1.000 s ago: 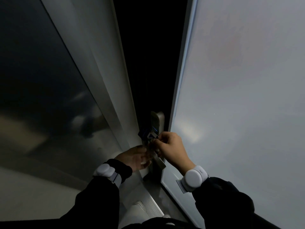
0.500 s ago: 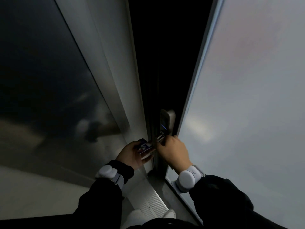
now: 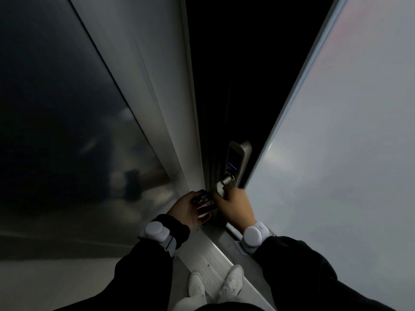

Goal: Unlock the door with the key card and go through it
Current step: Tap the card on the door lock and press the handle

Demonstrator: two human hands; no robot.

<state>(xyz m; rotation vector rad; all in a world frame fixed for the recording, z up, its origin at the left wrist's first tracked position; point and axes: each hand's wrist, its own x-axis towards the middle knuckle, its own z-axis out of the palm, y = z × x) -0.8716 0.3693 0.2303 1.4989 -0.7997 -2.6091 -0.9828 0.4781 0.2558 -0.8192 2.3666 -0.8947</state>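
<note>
Your door (image 3: 336, 153) stands ajar onto darkness, metal threshold (image 3: 211, 261) below; right hand (image 3: 235, 207) grips the lever handle (image 3: 221, 187), left hand (image 3: 190, 209) pinches the key card (image 3: 203, 197).

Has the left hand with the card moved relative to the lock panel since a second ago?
Yes. The left hand with the key card has dropped away from the lock panel, down and left.
</note>
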